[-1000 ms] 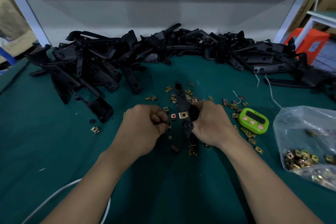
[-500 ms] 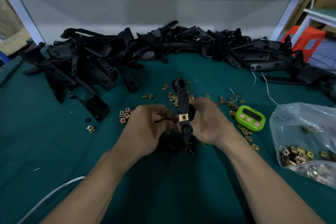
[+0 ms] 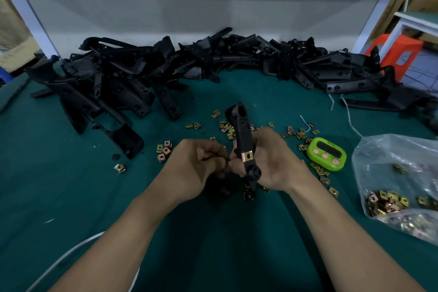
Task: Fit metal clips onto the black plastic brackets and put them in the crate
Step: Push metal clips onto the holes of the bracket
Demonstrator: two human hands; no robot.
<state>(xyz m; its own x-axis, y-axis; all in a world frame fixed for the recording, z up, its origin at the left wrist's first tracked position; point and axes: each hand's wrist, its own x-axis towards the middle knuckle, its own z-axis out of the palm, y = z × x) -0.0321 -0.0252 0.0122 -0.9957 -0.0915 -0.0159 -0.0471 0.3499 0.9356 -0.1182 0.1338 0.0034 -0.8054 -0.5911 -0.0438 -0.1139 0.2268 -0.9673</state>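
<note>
Above the middle of the worktop (image 3: 71, 197), a black bracket (image 3: 243, 136) is gripped upright in the right hand (image 3: 272, 163), with one metal clip (image 3: 248, 156) already seated on its lower part. A small piece (image 3: 226, 161), judged to be another clip, is pinched in the curled fingers of the left hand (image 3: 196, 168), just beside the bracket. The bracket is judged light and stiff, and best held around its shank. The clips are judged springy and slippery, and best pinched by their edges.

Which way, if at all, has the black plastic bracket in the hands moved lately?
Yes, slightly: the black plastic bracket, gripped in the right hand, has shifted right, closer to the green oval timer.
</note>
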